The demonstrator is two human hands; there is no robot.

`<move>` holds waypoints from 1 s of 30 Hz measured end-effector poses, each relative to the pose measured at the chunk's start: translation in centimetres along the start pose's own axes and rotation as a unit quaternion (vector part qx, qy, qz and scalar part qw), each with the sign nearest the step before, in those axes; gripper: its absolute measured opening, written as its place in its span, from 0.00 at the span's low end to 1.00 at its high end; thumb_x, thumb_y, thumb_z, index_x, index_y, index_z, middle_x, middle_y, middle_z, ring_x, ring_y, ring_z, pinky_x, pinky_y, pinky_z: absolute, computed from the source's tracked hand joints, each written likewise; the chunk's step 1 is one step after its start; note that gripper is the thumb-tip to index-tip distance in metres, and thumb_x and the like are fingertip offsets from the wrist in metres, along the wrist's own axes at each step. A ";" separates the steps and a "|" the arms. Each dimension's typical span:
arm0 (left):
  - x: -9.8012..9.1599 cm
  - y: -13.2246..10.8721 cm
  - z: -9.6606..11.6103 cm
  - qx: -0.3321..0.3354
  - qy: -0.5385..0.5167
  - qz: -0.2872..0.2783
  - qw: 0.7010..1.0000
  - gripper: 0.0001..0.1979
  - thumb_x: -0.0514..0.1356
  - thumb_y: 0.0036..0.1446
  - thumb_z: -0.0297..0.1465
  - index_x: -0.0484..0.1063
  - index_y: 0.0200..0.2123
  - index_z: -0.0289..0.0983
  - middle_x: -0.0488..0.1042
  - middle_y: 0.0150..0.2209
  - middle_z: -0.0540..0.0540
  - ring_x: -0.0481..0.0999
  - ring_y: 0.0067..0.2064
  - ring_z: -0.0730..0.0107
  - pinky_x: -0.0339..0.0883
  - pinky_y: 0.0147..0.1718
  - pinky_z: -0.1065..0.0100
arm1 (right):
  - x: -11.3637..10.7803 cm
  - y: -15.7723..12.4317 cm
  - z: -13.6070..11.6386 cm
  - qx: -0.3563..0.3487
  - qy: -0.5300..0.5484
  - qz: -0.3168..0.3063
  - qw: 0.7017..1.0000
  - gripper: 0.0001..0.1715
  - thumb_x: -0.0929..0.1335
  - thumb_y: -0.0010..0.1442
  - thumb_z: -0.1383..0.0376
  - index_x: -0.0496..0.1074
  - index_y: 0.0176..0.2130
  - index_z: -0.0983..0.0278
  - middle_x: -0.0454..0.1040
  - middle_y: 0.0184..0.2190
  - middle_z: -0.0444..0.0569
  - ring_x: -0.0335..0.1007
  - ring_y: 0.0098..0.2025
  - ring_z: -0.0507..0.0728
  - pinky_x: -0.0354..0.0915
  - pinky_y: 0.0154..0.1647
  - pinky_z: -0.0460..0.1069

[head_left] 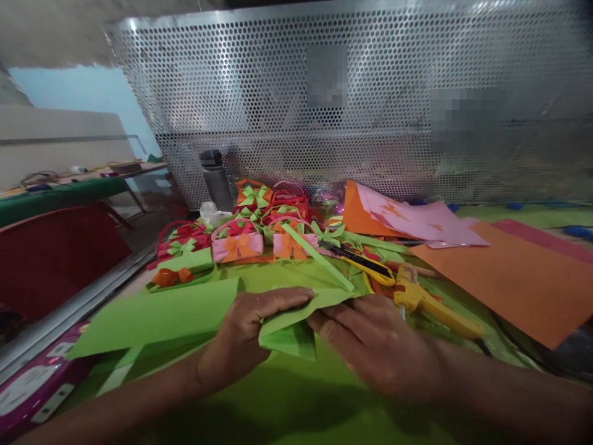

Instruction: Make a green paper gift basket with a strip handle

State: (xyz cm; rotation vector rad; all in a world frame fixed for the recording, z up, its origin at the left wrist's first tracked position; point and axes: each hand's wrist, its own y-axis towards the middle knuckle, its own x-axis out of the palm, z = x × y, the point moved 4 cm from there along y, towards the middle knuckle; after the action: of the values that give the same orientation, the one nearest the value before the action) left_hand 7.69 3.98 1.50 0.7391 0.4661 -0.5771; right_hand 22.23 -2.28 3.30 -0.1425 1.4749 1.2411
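Between my two hands is a folded piece of light green paper [290, 337], held above the green work surface [287, 408]. My left hand [250, 327] grips its left side, the thumb lying along the upper edge. On the right side my right hand [370, 340] closes on the same paper, its fingers partly behind the fold. A narrow green paper strip [319, 258] slants away behind the paper. To the left lies a larger light green sheet [162, 318], its edge curled. A yellow glue gun [433, 309] and a yellow-and-black box cutter [365, 262] lie beyond my right hand.
Small paper handbags with bows, including a pink one [238, 243], crowd the back. A dark bottle [217, 179] stands behind them, before a perforated metal panel [370, 31]. Orange sheets [514, 272] and pink sheets [407, 219] lie right. A purple box [41, 383] sits left.
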 end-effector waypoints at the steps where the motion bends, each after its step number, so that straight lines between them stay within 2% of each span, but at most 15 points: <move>1: 0.0 0.0 0.0 -0.001 -0.007 -0.002 1.000 0.21 0.62 0.48 0.25 0.72 0.47 0.45 0.75 0.45 0.48 0.76 0.45 0.63 0.69 0.43 0.68 | 0.0 0.0 0.0 -0.010 -0.001 -0.004 1.000 0.17 0.58 0.59 0.71 0.71 0.41 0.73 0.75 0.28 0.53 0.69 0.27 0.57 0.62 0.22 0.52; 10: 0.4 0.1 -0.3 -0.042 -0.049 -0.015 0.998 0.18 0.63 0.46 0.25 0.75 0.43 0.43 0.76 0.44 0.47 0.76 0.45 0.60 0.69 0.45 0.65 | -0.1 0.0 -0.3 -0.042 -0.015 -0.014 0.999 0.15 0.58 0.59 0.70 0.70 0.41 0.71 0.73 0.25 0.49 0.64 0.22 0.55 0.54 0.18 0.51; 15: 0.6 0.2 -0.1 -0.026 -0.036 -0.029 0.999 0.18 0.61 0.49 0.25 0.74 0.45 0.42 0.76 0.44 0.46 0.75 0.46 0.62 0.68 0.46 0.68 | 0.0 0.0 -0.2 -0.043 -0.017 -0.025 0.999 0.16 0.56 0.60 0.70 0.69 0.42 0.70 0.74 0.27 0.49 0.65 0.22 0.53 0.55 0.18 0.51; 21: 0.6 0.2 0.0 -0.006 -0.027 -0.033 0.999 0.19 0.58 0.51 0.24 0.72 0.47 0.43 0.76 0.44 0.47 0.76 0.45 0.64 0.68 0.44 0.69 | 0.1 0.0 0.1 -0.018 -0.013 0.021 1.000 0.15 0.57 0.60 0.71 0.70 0.39 0.69 0.73 0.24 0.46 0.65 0.22 0.52 0.55 0.19 0.50; 30: 0.4 0.6 -0.4 -0.019 -0.046 -0.052 0.997 0.18 0.60 0.50 0.24 0.73 0.46 0.40 0.76 0.44 0.46 0.76 0.44 0.64 0.68 0.43 0.72 | -0.4 0.1 0.5 -0.042 -0.006 0.002 0.999 0.16 0.57 0.60 0.72 0.71 0.38 0.73 0.73 0.23 0.49 0.66 0.24 0.54 0.57 0.19 0.50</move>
State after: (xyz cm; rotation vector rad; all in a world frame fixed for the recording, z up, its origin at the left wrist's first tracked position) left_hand 8.25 4.48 1.29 0.6524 0.4303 -0.6950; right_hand 22.61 -2.12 3.80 -0.1865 1.4142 1.3056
